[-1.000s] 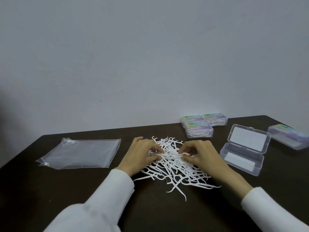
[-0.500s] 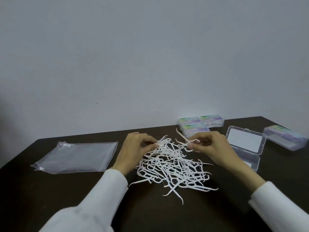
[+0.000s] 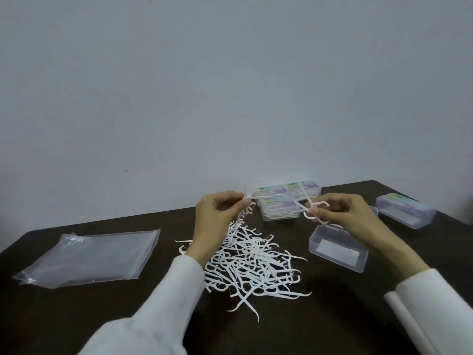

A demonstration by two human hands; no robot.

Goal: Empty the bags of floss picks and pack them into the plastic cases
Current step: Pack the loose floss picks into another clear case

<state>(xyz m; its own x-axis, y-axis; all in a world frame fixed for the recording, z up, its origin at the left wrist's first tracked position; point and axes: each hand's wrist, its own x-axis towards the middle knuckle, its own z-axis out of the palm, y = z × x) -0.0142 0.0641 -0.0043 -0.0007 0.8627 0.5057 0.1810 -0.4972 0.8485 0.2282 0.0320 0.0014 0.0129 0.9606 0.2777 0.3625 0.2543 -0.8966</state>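
Key relation: the open case (image 3: 337,249) lies just below and toward 5 o'clock of the right hand (image 3: 343,213); the held picks need only a short descent into it.
Right hand: closed in a pinch on a few floss picks (image 3: 311,204), raised above the case's far rim; handles fan toward 10 and 11 o'clock.
Left hand: the left hand (image 3: 217,213) pinches a small bundle of picks (image 3: 247,201) at its fingertips, with more trailing down toward the pile; it sits at 9 o'clock of the right hand, well apart from the case.
Nearer hand: the right, by judgement; the left would have to cross the pile.
Long axis of case: runs roughly 10 to 4 o'clock; picks probably need turning to lie along it.
Loose pile (image 3: 253,265): tangled white picks at table centre, between the forearms, 9 o'clock of the open case.
Emptied bag (image 3: 89,257): flat, clear, far toward 9 o'clock of the pile.
Filled cases (image 3: 279,203): a closed cluster at 12 o'clock of the pile by the wall; one more closed case (image 3: 407,210) at 2 o'clock of the open one.
Surface: dark table (image 3: 76,316), matte, against a plain pale wall.
Progress: judged early for this case; its interior looks unfilled.
Risk: tangled picks may drag neighbours along.
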